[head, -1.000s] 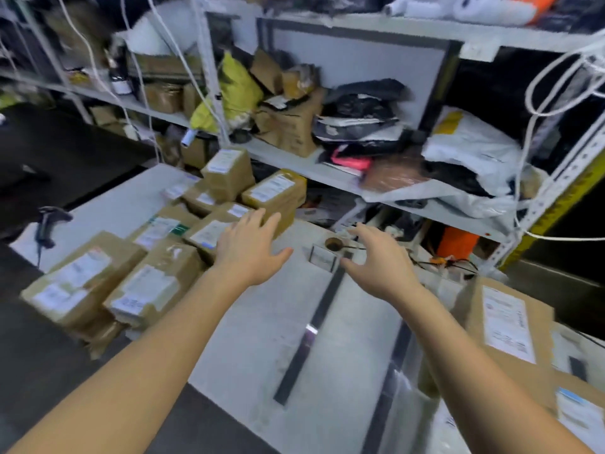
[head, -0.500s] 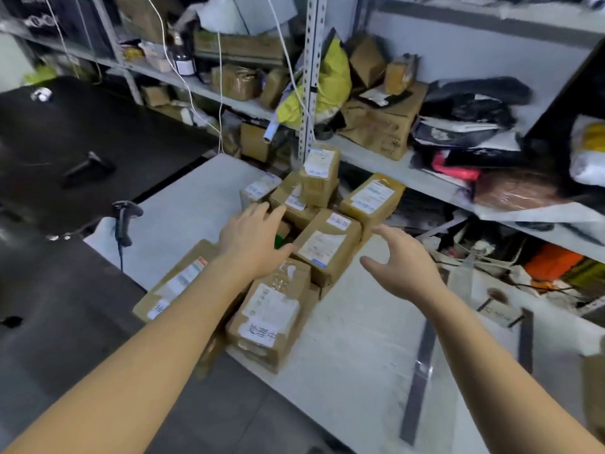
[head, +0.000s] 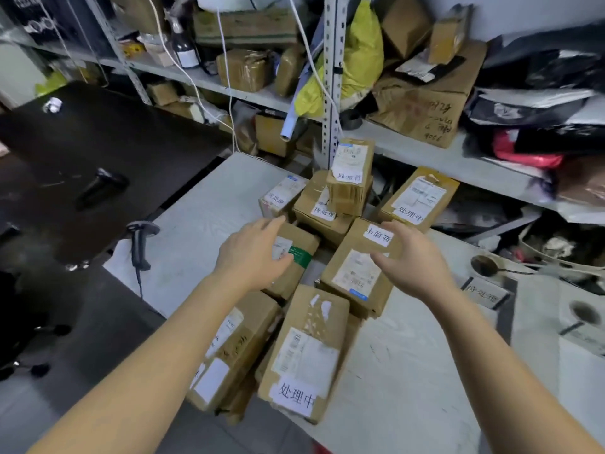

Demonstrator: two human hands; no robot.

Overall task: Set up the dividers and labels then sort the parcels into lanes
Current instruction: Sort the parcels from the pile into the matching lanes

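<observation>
Arms stretched forward, left hand [head: 252, 253] and right hand [head: 411, 258] spread loose, grasping nothing, above parcels [head: 357, 267] at surface's [head: 196, 224] near edge.

Even, moderately bright overhead light falls on the white tabletop [head: 203, 204] with soft shadows, while wide-angle distortion bends the shelf [head: 435, 158] edges and slight blur softens detail throughout.

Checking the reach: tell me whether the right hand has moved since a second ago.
Yes. The right hand has moved left, off the white table and over the brown cardboard parcel with the upside-down label.
</observation>
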